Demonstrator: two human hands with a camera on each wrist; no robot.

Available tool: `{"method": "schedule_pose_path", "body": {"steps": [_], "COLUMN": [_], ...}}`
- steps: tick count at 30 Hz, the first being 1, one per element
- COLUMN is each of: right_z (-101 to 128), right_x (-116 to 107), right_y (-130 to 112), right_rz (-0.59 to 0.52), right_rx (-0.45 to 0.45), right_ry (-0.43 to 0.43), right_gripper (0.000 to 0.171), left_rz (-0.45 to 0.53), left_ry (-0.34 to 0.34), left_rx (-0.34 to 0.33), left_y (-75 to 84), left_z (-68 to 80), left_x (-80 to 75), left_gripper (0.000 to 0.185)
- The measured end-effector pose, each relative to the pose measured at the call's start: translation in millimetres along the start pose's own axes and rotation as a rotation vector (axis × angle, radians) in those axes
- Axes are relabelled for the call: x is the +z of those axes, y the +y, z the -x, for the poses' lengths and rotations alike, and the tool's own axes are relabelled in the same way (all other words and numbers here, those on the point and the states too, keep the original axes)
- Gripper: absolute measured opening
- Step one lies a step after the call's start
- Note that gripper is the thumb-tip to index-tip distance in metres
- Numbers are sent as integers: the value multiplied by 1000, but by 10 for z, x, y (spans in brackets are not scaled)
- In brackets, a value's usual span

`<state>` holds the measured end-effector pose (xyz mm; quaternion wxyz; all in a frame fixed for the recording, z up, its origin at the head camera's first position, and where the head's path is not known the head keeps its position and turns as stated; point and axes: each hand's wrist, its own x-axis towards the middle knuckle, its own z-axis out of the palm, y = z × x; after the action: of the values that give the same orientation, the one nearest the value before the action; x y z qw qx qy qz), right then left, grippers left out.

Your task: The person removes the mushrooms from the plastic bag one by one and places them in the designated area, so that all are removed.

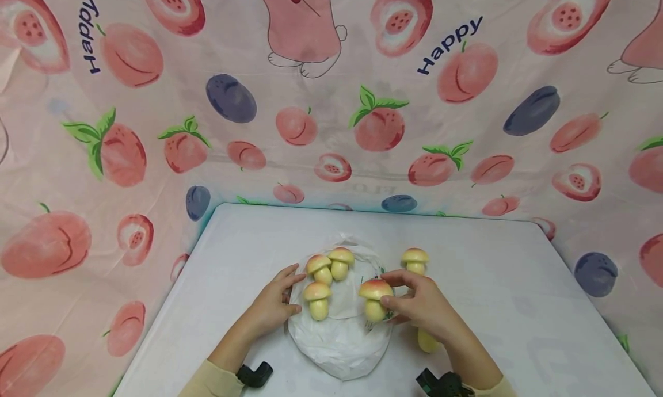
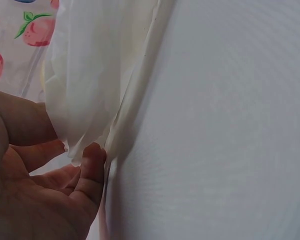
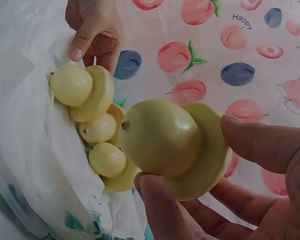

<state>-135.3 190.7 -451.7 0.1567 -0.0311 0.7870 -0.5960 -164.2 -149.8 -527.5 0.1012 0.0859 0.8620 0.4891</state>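
Note:
A white plastic bag [image 1: 339, 342] lies flat on the white table [image 1: 518, 305]. Three yellow toy mushrooms with pinkish caps [image 1: 318, 268] [image 1: 340, 262] [image 1: 317, 299] sit on it. My right hand [image 1: 385, 299] pinches another mushroom [image 1: 374, 298] over the bag's right edge; in the right wrist view this hand [image 3: 190, 160] grips that mushroom [image 3: 165, 140] by cap and stem. My left hand [image 1: 290, 293] holds the bag's left edge, and in the left wrist view its fingers [image 2: 92, 155] touch the bag [image 2: 90, 75].
One more mushroom [image 1: 415, 260] stands on the table right of the bag. Another yellow piece [image 1: 427, 340] lies partly hidden under my right wrist. A peach-and-plum printed cloth [image 1: 331, 98] hangs behind and beside the table.

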Motion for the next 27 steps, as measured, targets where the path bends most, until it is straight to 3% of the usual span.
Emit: {"method": "schedule_pose_path", "body": {"steps": [27], "right_z": [38], "right_x": [-425], "right_y": [-70], "right_rz": [57], "right_rx": [19], "right_ry": [61], "right_gripper": [61], "left_rz": [-14], "left_ry": [-8], "left_rx": [-6], "left_y": [12], "left_z": [7], "left_x": [2], "left_gripper": [70]}}
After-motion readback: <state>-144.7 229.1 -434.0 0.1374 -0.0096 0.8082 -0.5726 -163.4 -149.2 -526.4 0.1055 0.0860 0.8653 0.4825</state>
